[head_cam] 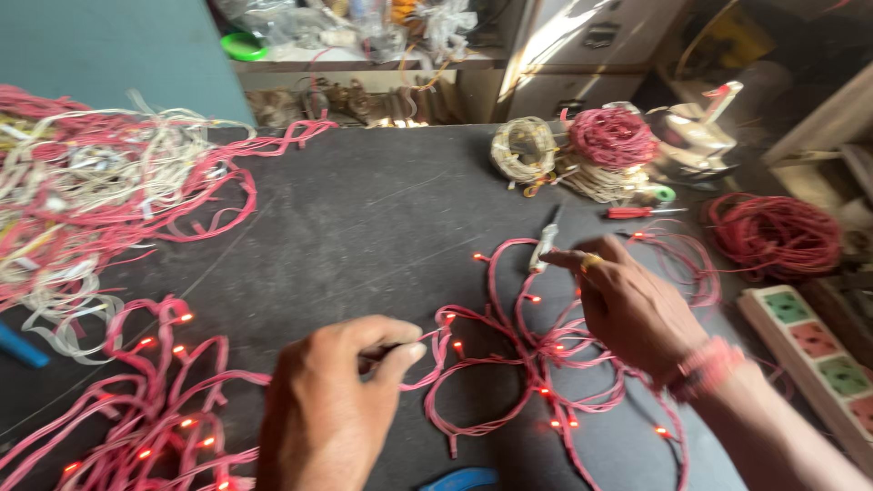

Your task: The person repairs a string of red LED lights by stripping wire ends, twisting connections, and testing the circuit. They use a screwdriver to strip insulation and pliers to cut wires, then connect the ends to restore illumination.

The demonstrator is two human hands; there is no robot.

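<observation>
Two hands' fingers pinching the lit pink light string.

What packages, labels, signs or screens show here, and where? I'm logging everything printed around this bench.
No screens or signs show.
Plastic bags: on the back shelf, crumpled, clear and whitish; contents unclear.
Power strip: right table edge beside the right hand, long, cream, with green and red socket panels.
Left hand: pinching the pink light string; no label on it.
</observation>
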